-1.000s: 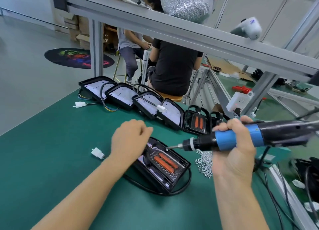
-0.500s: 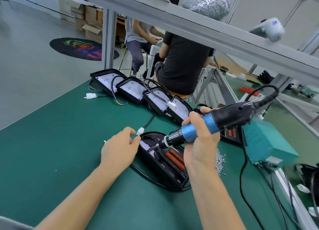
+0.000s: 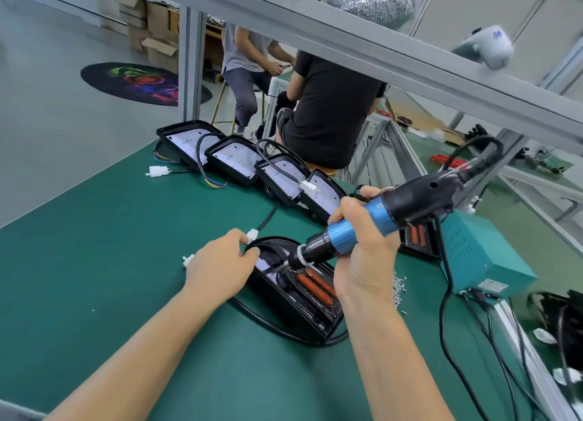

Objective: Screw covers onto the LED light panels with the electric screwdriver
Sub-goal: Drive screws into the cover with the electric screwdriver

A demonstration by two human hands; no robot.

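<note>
A black LED light panel [image 3: 303, 307] with two orange strips lies on the green mat in front of me. My left hand [image 3: 220, 266] grips its left rim, fingers curled over the edge. My right hand [image 3: 362, 250] grips the blue and black electric screwdriver [image 3: 378, 221], tilted down to the left. Its bit tip touches the panel's cover near the upper left. A pile of small screws [image 3: 398, 289] lies just right of the panel.
Several open panels [image 3: 233, 161] with white connectors stand in a row at the mat's far edge. A teal power box [image 3: 479, 253] sits at the right with cables trailing down. An aluminium frame beam [image 3: 378, 51] crosses overhead. Two people sit beyond the table.
The screwdriver swung from level to pointing down, and its bit came onto the panel. My left hand shifted from on top of the panel to its left rim.
</note>
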